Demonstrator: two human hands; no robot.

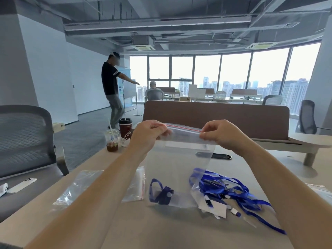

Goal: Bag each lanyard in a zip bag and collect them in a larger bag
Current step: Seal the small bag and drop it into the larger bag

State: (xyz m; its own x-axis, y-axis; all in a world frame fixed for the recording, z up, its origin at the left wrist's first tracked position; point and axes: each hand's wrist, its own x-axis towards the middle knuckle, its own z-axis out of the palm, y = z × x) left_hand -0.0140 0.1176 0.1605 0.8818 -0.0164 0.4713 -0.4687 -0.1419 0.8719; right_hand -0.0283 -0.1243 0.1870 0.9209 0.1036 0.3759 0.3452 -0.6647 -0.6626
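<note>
worktop (161, 230), beige, in windowed office: loose blue lanyards (224, 189), spare zip bags (86, 186), two cups (112, 140). left grip (149, 133), right grip (221, 133) pinch hanging zip bag (179, 159) top.

Both of your arms are bare. Your left forearm (100, 191) and right forearm (283, 191) are uncovered from the near edge right up to the wrists. Your left hand (149, 133) and right hand (219, 133) are bare as well. In the near left corner there is a sliver of dark grey cloth (7, 246); you cannot tell whether it is your sleeve.
</note>
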